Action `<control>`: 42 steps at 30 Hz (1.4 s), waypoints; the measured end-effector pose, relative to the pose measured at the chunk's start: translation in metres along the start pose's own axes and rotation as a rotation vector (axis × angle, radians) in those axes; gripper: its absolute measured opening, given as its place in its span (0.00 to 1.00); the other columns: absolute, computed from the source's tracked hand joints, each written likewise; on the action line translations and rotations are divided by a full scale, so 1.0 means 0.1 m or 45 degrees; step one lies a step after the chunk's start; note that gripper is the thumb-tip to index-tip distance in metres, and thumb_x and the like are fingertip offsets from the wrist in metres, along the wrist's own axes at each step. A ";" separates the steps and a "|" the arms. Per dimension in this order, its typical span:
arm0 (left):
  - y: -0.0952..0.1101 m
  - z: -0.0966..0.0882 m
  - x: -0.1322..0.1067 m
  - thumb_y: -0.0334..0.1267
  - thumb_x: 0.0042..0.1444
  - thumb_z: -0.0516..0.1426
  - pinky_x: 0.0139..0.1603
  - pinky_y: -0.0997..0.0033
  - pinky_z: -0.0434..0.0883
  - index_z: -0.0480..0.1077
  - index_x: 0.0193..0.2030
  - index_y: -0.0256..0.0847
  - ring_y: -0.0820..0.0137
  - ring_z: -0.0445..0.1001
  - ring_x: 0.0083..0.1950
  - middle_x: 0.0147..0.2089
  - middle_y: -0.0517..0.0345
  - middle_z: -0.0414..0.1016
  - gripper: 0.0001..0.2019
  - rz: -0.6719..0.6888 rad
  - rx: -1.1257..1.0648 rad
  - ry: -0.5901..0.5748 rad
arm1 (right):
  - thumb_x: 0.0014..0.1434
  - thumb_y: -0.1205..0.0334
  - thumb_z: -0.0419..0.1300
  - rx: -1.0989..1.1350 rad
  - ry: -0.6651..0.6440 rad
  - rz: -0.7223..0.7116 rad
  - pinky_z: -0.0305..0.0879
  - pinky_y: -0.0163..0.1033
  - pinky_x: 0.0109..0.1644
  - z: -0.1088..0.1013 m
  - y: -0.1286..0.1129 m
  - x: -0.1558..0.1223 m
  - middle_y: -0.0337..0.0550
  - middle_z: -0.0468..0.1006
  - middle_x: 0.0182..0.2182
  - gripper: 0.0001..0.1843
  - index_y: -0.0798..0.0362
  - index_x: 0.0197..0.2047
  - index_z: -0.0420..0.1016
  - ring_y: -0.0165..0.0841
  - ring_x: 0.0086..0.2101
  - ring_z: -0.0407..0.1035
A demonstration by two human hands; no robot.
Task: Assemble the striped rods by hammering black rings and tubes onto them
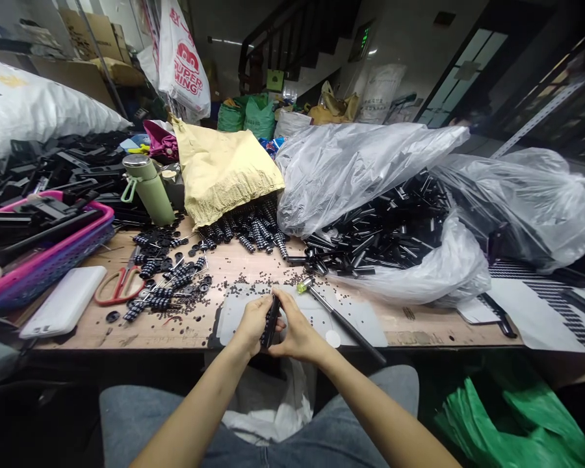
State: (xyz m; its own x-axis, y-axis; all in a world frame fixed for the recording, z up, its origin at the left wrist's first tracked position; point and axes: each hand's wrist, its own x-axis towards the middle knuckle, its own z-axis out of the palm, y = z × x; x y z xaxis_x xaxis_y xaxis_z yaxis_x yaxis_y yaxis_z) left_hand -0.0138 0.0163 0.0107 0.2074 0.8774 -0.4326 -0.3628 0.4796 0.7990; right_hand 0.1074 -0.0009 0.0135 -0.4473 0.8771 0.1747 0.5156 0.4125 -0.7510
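Note:
Both my hands meet at the table's near edge around one slim black plastic part [272, 320]. My left hand [253, 324] grips its lower end with curled fingers. My right hand [297, 328] pinches its upper end from the other side. The part stands nearly upright above a pale grey mat [361, 322]. Just to the right lies a hammer [338, 316] with a yellow-green head and a black handle. Small black beads are scattered on the wood around the mat.
Clear plastic bags [370, 175] spill black tubes at the right. A yellow sack [221, 169] spills ribbed black pieces. Red scissors [119, 286], a white phone [63, 302], a green bottle [151, 188] and a pink basket [43, 250] sit left. A green bag [511, 416] lies below.

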 end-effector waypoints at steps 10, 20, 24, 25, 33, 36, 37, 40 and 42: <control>-0.26 -0.10 -0.04 0.26 0.51 0.50 0.46 0.60 0.66 0.61 0.54 0.36 0.64 0.64 0.44 0.41 0.48 0.65 0.22 1.001 1.571 0.012 | 0.42 0.68 0.58 -0.358 0.211 0.192 0.50 0.50 0.58 0.09 0.09 -0.15 0.54 0.52 0.56 0.45 0.56 0.61 0.41 0.41 0.57 0.46; -0.16 -0.27 -0.07 0.24 0.56 0.44 0.41 0.58 0.63 0.61 0.53 0.36 0.64 0.67 0.41 0.44 0.46 0.69 0.18 1.388 2.300 -0.086 | 0.60 0.55 0.45 -0.857 0.230 0.843 0.60 0.39 0.32 -0.63 0.24 -0.69 0.46 0.71 0.29 0.12 0.54 0.34 0.62 0.38 0.31 0.67; -0.16 -0.25 -0.10 0.25 0.55 0.46 0.46 0.55 0.60 0.60 0.54 0.38 0.65 0.67 0.43 0.44 0.49 0.70 0.19 1.386 2.333 -0.042 | 0.62 0.52 0.35 -0.483 0.337 0.737 0.56 0.34 0.26 -0.50 -0.03 -0.84 0.38 0.68 0.20 0.17 0.51 0.34 0.59 0.33 0.22 0.65; -0.16 -0.25 -0.10 0.25 0.55 0.46 0.46 0.54 0.60 0.59 0.54 0.39 0.64 0.67 0.43 0.45 0.49 0.70 0.19 1.376 2.339 -0.040 | 0.62 0.52 0.35 -0.480 0.327 0.726 0.55 0.34 0.26 -0.45 -0.07 -0.86 0.38 0.67 0.19 0.18 0.51 0.33 0.59 0.33 0.21 0.64; -0.47 -0.05 -0.12 0.42 0.56 0.46 0.58 0.51 0.51 0.53 0.58 0.25 0.55 0.51 0.62 0.59 0.36 0.56 0.27 1.278 2.326 0.004 | 0.62 0.51 0.33 -0.319 0.299 0.620 0.52 0.32 0.23 -0.39 -0.40 -0.77 0.35 0.63 0.16 0.19 0.50 0.29 0.57 0.30 0.18 0.60; -0.64 0.01 -0.09 0.43 0.55 0.45 0.60 0.51 0.48 0.46 0.60 0.21 0.54 0.46 0.63 0.60 0.34 0.53 0.31 1.271 2.298 -0.002 | 0.63 0.52 0.33 -0.341 0.226 0.499 0.52 0.32 0.23 -0.23 -0.53 -0.70 0.38 0.67 0.18 0.20 0.51 0.31 0.59 0.30 0.18 0.62; -0.67 0.01 -0.07 0.39 0.55 0.44 0.60 0.51 0.49 0.45 0.61 0.23 0.55 0.48 0.63 0.60 0.35 0.54 0.29 1.275 2.291 -0.004 | 0.63 0.53 0.34 -0.408 0.132 0.486 0.51 0.32 0.23 -0.15 -0.53 -0.67 0.39 0.68 0.19 0.20 0.52 0.31 0.60 0.30 0.19 0.63; -0.63 0.00 -0.01 0.29 0.53 0.44 0.58 0.54 0.55 0.49 0.60 0.29 0.58 0.54 0.61 0.58 0.39 0.59 0.26 1.257 2.199 -0.031 | 0.63 0.54 0.36 -0.568 -0.113 0.504 0.49 0.32 0.24 0.00 -0.47 -0.62 0.42 0.72 0.23 0.19 0.52 0.30 0.61 0.33 0.23 0.67; -0.54 0.01 -0.01 0.27 0.52 0.45 0.53 0.56 0.61 0.56 0.56 0.30 0.58 0.61 0.56 0.52 0.39 0.65 0.22 1.189 2.110 -0.025 | 0.63 0.54 0.34 -0.563 -0.108 0.535 0.49 0.33 0.25 -0.02 -0.40 -0.60 0.41 0.72 0.22 0.20 0.51 0.30 0.60 0.34 0.24 0.68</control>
State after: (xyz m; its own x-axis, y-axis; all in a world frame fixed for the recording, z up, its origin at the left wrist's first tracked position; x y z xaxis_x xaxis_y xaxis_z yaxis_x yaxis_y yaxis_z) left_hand 0.0064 -0.0102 -0.0316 0.5011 0.8088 0.3076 0.7614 -0.5811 0.2874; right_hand 0.1150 -0.0697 0.0346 -0.1873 0.9718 -0.1434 0.9066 0.1148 -0.4060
